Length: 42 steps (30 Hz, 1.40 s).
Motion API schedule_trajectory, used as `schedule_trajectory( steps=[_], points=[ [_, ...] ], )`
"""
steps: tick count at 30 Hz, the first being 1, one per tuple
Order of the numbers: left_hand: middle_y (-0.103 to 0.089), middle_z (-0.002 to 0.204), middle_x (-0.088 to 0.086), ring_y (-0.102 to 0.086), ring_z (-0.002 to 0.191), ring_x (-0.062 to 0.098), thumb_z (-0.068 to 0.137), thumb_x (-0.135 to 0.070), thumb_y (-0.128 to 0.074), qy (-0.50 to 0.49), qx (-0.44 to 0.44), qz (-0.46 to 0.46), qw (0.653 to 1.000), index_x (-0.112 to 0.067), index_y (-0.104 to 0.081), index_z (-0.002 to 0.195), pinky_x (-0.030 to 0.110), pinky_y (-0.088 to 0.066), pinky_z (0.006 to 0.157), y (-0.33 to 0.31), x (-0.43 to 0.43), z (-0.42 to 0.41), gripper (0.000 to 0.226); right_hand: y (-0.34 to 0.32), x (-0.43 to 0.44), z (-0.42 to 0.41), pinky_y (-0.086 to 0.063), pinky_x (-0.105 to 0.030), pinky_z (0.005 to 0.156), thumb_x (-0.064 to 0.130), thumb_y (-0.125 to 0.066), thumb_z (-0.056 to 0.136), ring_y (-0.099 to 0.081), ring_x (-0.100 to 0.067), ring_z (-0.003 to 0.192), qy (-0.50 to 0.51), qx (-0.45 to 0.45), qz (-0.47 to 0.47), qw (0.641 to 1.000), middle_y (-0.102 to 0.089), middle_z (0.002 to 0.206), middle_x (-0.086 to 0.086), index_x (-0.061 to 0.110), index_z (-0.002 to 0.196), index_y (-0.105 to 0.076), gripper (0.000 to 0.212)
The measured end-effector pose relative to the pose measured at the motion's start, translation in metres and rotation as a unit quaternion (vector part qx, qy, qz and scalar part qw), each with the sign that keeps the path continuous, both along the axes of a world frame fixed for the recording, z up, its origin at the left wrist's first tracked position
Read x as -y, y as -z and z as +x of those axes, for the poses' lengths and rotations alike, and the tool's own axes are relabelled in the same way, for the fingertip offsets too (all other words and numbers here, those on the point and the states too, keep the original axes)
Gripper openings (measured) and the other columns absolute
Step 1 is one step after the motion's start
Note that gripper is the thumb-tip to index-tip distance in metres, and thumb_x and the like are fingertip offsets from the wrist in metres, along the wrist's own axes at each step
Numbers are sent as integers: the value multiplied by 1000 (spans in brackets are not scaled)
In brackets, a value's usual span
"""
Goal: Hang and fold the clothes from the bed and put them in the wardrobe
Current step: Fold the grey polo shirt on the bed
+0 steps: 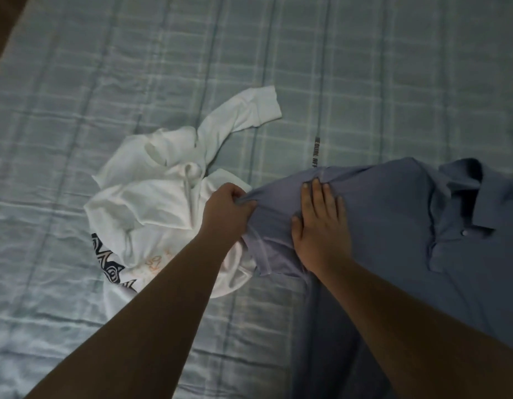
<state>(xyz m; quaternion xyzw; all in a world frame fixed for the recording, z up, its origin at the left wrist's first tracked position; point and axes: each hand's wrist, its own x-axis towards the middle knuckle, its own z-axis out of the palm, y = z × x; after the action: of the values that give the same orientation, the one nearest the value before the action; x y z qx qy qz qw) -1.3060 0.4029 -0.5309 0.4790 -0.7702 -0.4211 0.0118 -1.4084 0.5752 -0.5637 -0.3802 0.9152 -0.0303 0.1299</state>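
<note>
Pale blue-green checked cover (76, 110) lies over the bed (408, 82) and fills most of the frame. A brown surface (4, 18) shows in the upper left corner.

- **Left of centre:** white T-shirt (151, 203), crumpled on the bed, with one sleeve thrown toward upper centre. A black printed pattern (108, 263) shows at its lower left edge.
- **Centre:** left hand (226, 211), fingers (241, 197) clenched on a bunched fold at the left end of the blue shirt (393, 220), above the T-shirt's right side.
- **Just right of it:** right hand (321, 226), fingers straight and released, pressed flat on the same shirt. A dark lettered strip (317, 152) lies on the cover above this hand; its text is unreadable.
- **Right:** the blue shirt spreads over the bed to the right and lower edges. Its collar (485, 203) is at upper right, with one small pale button (464, 232) below.
</note>
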Motion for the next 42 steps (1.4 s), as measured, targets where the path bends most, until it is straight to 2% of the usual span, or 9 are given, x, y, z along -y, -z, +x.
schedule_trajectory(
  steps=[4,8,12,15,20,27,32,39,42],
  points=[
    [-61,73,-8,-56,66,8,77,-26,-78,-17,-3,59,998,-21,-59,81,12,-38,51,-1,-5,4,20,9,5,2,-12,-53,121,39,-27,98,-13,-31,151,5,-24,16,1000,-15,164,-14,11,158,-13,68],
    [-67,74,12,-63,64,23,61,-27,-72,-25,-11,168,985,-6,-65,85,36,-53,58,-20,-6,7,33,10,5,3,-11,-53,121,38,-28,97,-12,-30,152,5,-28,21,999,-13,165,-13,12,158,-11,68],
    [-61,72,15,-58,57,22,74,-13,-77,-59,-64,287,954,-6,-62,88,30,-48,52,-37,-10,3,21,5,2,-1,-8,-53,121,38,-26,98,-7,-30,152,-9,-14,29,999,-7,166,-13,12,158,-5,69],
    [-62,79,15,-58,64,24,76,-21,-73,-48,-73,277,957,-9,-60,89,37,-48,61,-46,-26,-9,21,-5,-9,-8,-13,-53,121,34,-32,98,-9,-32,152,-53,18,-11,998,-10,165,-13,9,158,-9,69],
    [-56,77,14,-49,49,19,82,-10,-67,-62,-102,265,957,-13,-54,97,27,-42,46,-48,-78,-37,20,-28,-65,-27,-24,-54,118,25,-41,95,-20,-35,149,-30,8,-47,998,-23,162,-15,5,154,-26,64],
    [-59,88,-10,-57,75,-3,84,-15,-70,63,-90,145,983,-19,-50,106,16,-43,62,-28,-175,-85,30,-39,-142,-61,-13,-48,123,31,-43,98,-12,-31,152,-3,-8,25,1000,-15,165,-11,10,157,-18,68],
    [-60,95,2,-58,86,18,90,-18,-68,94,-79,146,982,-11,-56,108,25,-42,80,-18,-223,-103,22,-34,-172,-68,-16,-48,122,32,-34,96,-15,-32,151,2,3,24,1000,-18,164,-12,9,156,-22,66],
    [-69,107,10,-61,100,35,78,-8,-60,289,-57,-191,936,-8,-70,109,32,-41,90,-19,-211,-72,32,-25,-185,-65,-16,-49,122,31,-36,90,-14,-31,151,-9,13,16,1000,-21,163,-12,9,155,-21,70],
    [-55,140,12,-43,135,39,83,-19,-61,336,38,-227,913,-12,-60,132,48,-36,110,-14,-200,-60,50,-27,-186,-64,-20,-51,121,31,-35,93,-17,-31,151,-12,9,13,1000,-24,162,-11,9,155,-24,66]
  ],
)
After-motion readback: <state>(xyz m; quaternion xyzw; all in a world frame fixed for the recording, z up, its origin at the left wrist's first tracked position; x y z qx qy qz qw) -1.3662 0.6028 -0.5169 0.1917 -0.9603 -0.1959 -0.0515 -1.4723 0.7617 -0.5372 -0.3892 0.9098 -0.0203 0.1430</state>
